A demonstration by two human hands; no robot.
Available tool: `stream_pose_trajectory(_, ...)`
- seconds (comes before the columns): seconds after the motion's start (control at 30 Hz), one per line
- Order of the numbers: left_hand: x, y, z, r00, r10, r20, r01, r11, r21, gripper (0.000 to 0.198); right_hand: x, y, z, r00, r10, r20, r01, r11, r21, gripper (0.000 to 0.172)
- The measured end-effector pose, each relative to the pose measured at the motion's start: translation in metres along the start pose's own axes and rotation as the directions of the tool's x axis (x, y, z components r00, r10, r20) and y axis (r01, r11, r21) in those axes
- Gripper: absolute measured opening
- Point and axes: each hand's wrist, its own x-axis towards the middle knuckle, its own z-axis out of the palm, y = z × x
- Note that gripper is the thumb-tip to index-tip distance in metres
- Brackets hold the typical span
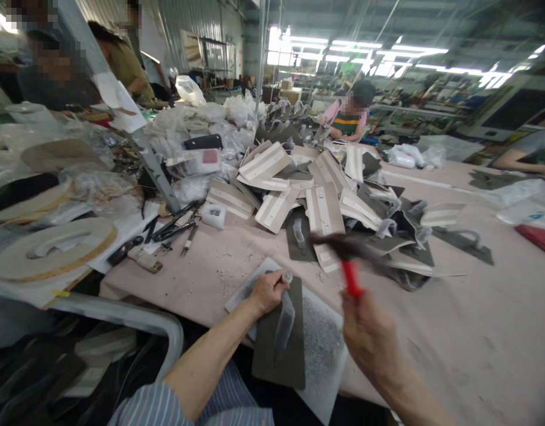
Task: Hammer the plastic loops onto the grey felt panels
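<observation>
My left hand (268, 291) is closed round a short metal setting punch (287, 277), its round top showing above the fist. Beneath it lies a dark grey panel (272, 349) with a plastic-wrapped handle (284, 325); the punch tip is hidden. The panel rests on a speckled grey-white board (323, 337) at the table's near edge. Raised to the right, my right hand (368, 331) grips a hammer (352, 278) by its red handle. The dark hammer head is smeared by motion, above the board's far right side.
A heap of similar panels (325, 207) with wrapped handles lies beyond the board. Pliers and other tools (177, 225) sit left, near a metal post (152, 160) and a tape roll (54, 248). A co-worker (350, 112) sits across the table (476, 331).
</observation>
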Motion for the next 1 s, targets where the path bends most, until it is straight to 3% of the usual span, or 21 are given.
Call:
stream_pose_trajectory(0.07, 0.0, 0.001, 0.0, 1.0, -0.02, 0.006, 0.02, 1.0, -0.004, 0.016, -0.013, 0.014, 0.013, 0.965, 0.002, 0.261, 0.029, 0.993, -0.114, 0.035)
stream_pose_trajectory(0.13, 0.0, 0.003, -0.001, 1.0, -0.014, 0.021, 0.014, 1.0, -0.007, 0.018, -0.021, 0.029, 0.016, 0.925, 0.09, 0.37, -0.015, 0.979, -0.202, 0.029)
stream_pose_trajectory(0.3, 0.0, 0.004, -0.002, 0.999, 0.034, 0.008, -0.034, 0.999, -0.005, 0.014, -0.042, 0.084, 0.013, 0.914, 0.275, 0.3, -0.22, 0.954, -0.203, 0.031)
stream_pose_trajectory(0.4, 0.0, 0.002, -0.001, 0.999, 0.044, -0.002, -0.044, 0.999, -0.006, 0.012, -0.06, 0.12, 0.026, 0.857, 0.407, 0.315, -0.329, 0.904, -0.274, 0.032)
stream_pose_trajectory(0.47, 0.001, 0.001, -0.001, 0.999, 0.041, 0.002, -0.041, 0.999, -0.017, 0.011, -0.065, 0.126, 0.036, 0.864, 0.43, 0.263, -0.323, 0.873, -0.366, 0.031)
stream_pose_trajectory(0.53, 0.001, 0.001, -0.001, 0.999, 0.035, 0.0, -0.035, 0.999, -0.029, 0.01, -0.062, 0.111, 0.045, 0.943, 0.285, 0.173, -0.213, 0.913, -0.347, 0.034)
stream_pose_trajectory(0.6, 0.001, 0.002, -0.001, 0.999, 0.033, -0.008, -0.034, 0.999, -0.035, 0.009, -0.054, 0.078, 0.053, 0.989, 0.027, 0.143, 0.001, 0.982, -0.19, 0.043)
stream_pose_trajectory(0.67, 0.001, 0.003, 0.0, 1.0, 0.025, -0.017, -0.026, 0.998, -0.049, 0.008, -0.044, 0.04, 0.064, 0.949, -0.221, 0.224, 0.224, 0.975, 0.01, 0.052)
stream_pose_trajectory(0.73, 0.002, 0.004, 0.002, 0.999, -0.024, -0.048, 0.019, 0.994, -0.111, 0.006, -0.037, 0.009, 0.075, 0.853, -0.392, 0.345, 0.372, 0.92, 0.123, 0.055)
stream_pose_trajectory(0.8, 0.003, 0.003, 0.005, 0.991, -0.097, -0.091, 0.075, 0.972, -0.221, 0.008, -0.033, -0.011, 0.085, 0.772, -0.454, 0.444, 0.465, 0.88, 0.091, 0.047)
stream_pose_trajectory(0.83, 0.005, 0.002, 0.005, 0.985, -0.135, -0.112, 0.099, 0.955, -0.281, 0.011, -0.031, -0.016, 0.088, 0.754, -0.45, 0.478, 0.495, 0.868, 0.037, 0.04)
stream_pose_trajectory(0.9, 0.009, 0.003, 0.004, 0.96, -0.218, -0.177, 0.139, 0.916, -0.376, 0.015, -0.025, -0.023, 0.087, 0.772, -0.401, 0.493, 0.512, 0.852, -0.109, 0.026)
stream_pose_trajectory(1.0, 0.018, 0.015, -0.009, 0.912, -0.29, -0.29, 0.152, 0.896, -0.417, 0.018, -0.01, -0.034, 0.071, 0.86, -0.278, 0.428, 0.434, 0.839, -0.328, 0.017)
